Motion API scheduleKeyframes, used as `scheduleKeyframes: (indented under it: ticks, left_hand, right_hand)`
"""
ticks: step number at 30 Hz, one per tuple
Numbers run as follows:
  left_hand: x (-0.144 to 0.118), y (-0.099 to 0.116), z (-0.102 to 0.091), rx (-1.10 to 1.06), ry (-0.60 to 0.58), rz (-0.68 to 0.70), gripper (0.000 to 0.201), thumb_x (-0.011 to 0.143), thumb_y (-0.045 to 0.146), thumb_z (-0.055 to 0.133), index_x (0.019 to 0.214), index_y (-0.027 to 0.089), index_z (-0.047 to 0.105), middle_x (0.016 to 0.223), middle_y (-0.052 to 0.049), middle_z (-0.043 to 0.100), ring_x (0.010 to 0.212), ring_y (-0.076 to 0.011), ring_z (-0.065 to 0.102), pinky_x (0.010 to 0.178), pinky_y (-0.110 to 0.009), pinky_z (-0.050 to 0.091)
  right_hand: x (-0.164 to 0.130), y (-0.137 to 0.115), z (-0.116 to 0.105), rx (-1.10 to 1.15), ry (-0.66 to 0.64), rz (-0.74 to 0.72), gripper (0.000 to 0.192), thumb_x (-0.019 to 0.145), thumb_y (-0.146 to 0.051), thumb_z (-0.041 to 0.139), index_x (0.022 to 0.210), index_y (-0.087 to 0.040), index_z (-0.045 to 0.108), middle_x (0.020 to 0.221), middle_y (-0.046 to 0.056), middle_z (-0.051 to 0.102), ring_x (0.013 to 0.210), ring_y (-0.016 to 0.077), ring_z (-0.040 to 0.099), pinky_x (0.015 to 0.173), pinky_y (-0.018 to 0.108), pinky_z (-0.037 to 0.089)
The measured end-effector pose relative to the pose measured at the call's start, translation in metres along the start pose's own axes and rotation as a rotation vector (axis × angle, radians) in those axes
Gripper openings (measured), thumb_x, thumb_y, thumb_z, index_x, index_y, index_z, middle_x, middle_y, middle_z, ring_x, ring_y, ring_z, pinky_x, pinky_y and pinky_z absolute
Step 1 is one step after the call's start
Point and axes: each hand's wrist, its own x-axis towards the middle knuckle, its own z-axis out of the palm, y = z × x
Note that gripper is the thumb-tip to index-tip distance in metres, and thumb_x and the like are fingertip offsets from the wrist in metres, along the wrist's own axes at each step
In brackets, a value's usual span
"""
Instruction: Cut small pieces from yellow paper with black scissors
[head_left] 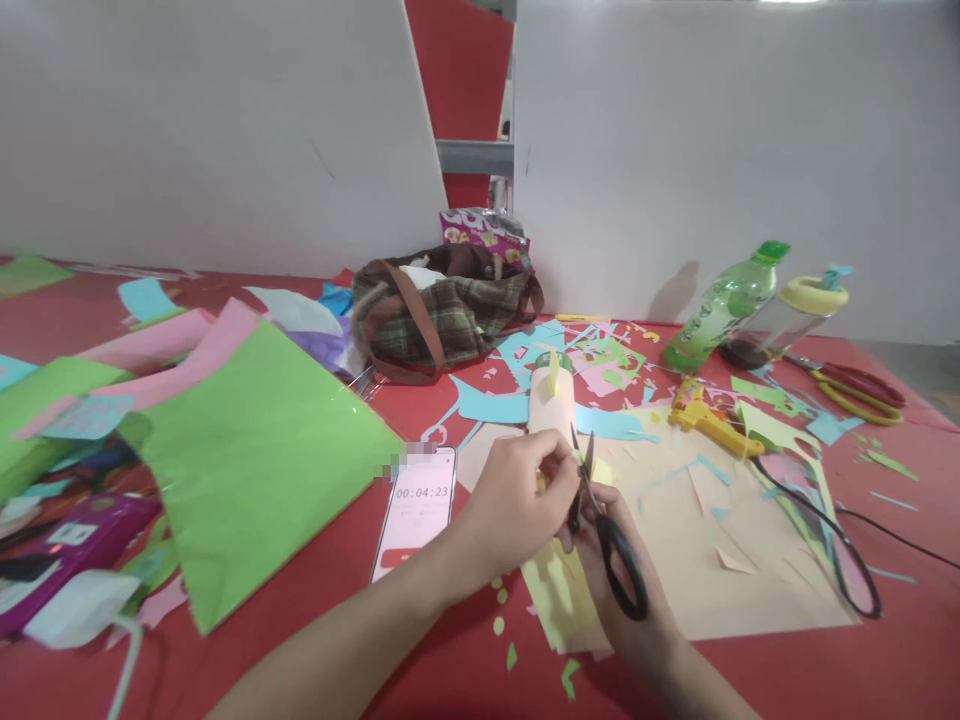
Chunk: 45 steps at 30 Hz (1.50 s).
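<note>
- Red cloth covered the table (pixel 750 680), and white boards stood behind it as a backdrop.
- Paper scraps in blue, green, pink and yellow lay scattered over the cloth.
- The person's left hand (pixel 517 500) was curled, its fingertips pinching a small piece of yellow paper (pixel 559 590) near the middle of the table.
- The right hand (pixel 622 590) gripped black scissors (pixel 607 540), fingers through the loops, with the blades pointing up and touching the yellow paper just beside the left fingertips.
- Under both hands lay a large cream sheet (pixel 720 560).
- A cream paper roll (pixel 553 398) stood upright just beyond the hands.
- A phone (pixel 417 512) lay face up left of the left hand, showing a timer.
- A big green sheet (pixel 255 450) lay further left, over pink sheets.
- A plaid bag (pixel 442 315) sat at the back, near the boards.
- A yellow glue gun (pixel 705 415) lay to the right, its black cord (pixel 847 560) looping across the cream sheet.
- A green bottle (pixel 720 305) and a clear bottle with a yellow lid (pixel 787 315) lay tilted at the far right, with red and yellow scissors (pixel 855 385) near them.
</note>
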Motion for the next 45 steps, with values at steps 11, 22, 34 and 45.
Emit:
scheduleKeyframes:
  ticks: [11,22,34,45]
  left_hand:
    - [0.0,0.0,-0.001,-0.005,0.002,-0.004,0.018,0.076,0.018,0.038,0.059,0.017,0.042,0.057,0.003,0.05,0.057,-0.0099,0.053,0.048,-0.017,0.04]
    - [0.0,0.001,0.0,-0.033,0.009,-0.009,0.017,0.076,0.018,0.039,0.059,0.017,0.042,0.057,0.003,0.051,0.056,-0.0095,0.053,0.049,-0.017,0.041]
    - [0.0,0.002,-0.001,-0.005,0.006,-0.004,0.018,0.076,0.018,0.039,0.059,0.017,0.042,0.057,0.003,0.051,0.058,-0.01,0.054,0.05,-0.017,0.041]
    - [-0.001,0.003,-0.001,0.033,0.025,0.022,0.019,0.077,0.019,0.038,0.058,0.017,0.041,0.057,0.002,0.05,0.058,-0.0107,0.054,0.047,-0.017,0.04]
  right_hand:
    - [0.0,0.002,0.0,0.113,-0.039,-0.004,0.026,0.077,-0.035,0.049,0.101,-0.025,0.044,0.075,0.0,0.045,0.068,0.0161,0.041,0.063,0.028,0.035]
    - [0.0,0.002,0.0,0.02,-0.019,-0.005,0.021,0.081,-0.028,0.045,0.101,-0.026,0.041,0.075,0.001,0.045,0.067,0.0161,0.041,0.061,0.028,0.036]
    - [0.001,-0.003,0.001,-0.026,-0.011,-0.02,0.018,0.08,-0.026,0.045,0.098,-0.026,0.043,0.071,0.0,0.045,0.065,0.0166,0.042,0.06,0.028,0.037]
    - [0.002,-0.009,0.005,-0.046,-0.008,-0.025,0.014,0.082,-0.025,0.044,0.096,-0.025,0.043,0.069,-0.001,0.044,0.062,0.0156,0.04,0.058,0.027,0.036]
